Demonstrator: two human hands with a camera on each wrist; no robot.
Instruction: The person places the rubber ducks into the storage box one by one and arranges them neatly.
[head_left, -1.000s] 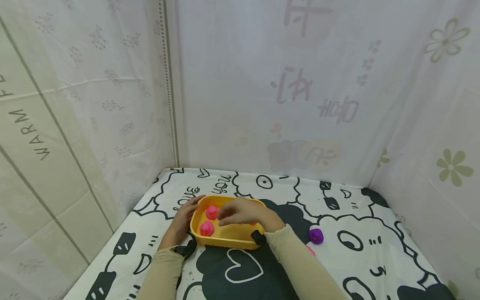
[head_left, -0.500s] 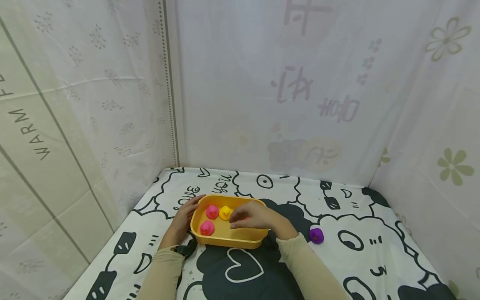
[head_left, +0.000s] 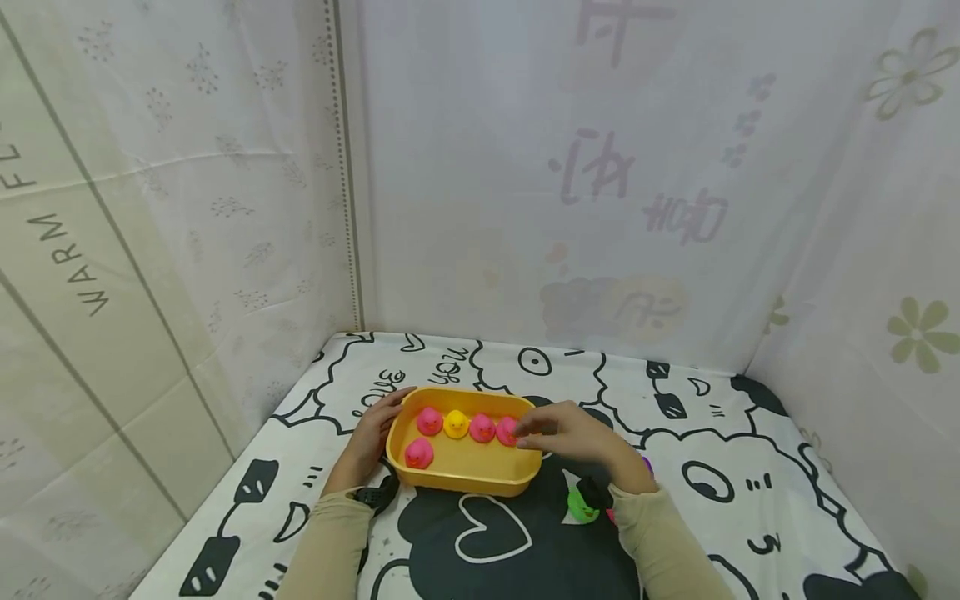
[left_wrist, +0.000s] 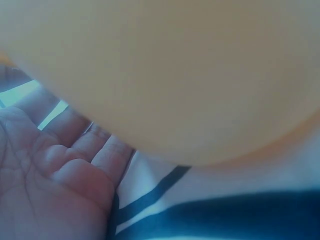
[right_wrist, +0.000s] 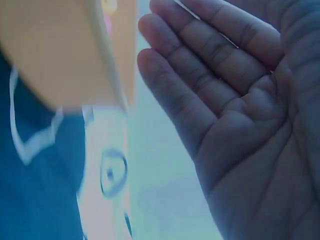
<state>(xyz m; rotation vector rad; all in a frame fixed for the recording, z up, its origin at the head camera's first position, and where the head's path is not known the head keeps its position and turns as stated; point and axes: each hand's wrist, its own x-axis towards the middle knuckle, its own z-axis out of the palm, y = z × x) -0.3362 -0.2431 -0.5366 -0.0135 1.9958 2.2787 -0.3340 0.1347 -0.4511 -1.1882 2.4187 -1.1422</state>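
Note:
A yellow plastic tray (head_left: 467,482) sits on the patterned cloth. Along its far side lie a pink rubber duck (head_left: 430,421), a yellow rubber duck (head_left: 456,424) and two more pink ducks in a row; another pink duck (head_left: 419,453) is at the near left corner. My left hand (head_left: 372,436) rests against the tray's left end, its fingers extended along the outer wall in the left wrist view. At the right rim, my right hand (head_left: 573,433) hovers beside the rightmost pink duck (head_left: 507,430). The right wrist view shows its palm bare and fingers extended.
Right of the tray on the cloth lies a green toy (head_left: 582,506), partly covered by the right wrist's black camera. Bits of a pink item (head_left: 611,516) and a purple toy (head_left: 647,464) show around the right forearm. Fabric walls (head_left: 480,167) enclose the table's back and sides.
My right hand has moved right from over the tray's middle to its right rim, uncovering the yellow duck and the pink ducks beside it. The left hand stays at the tray's left end.

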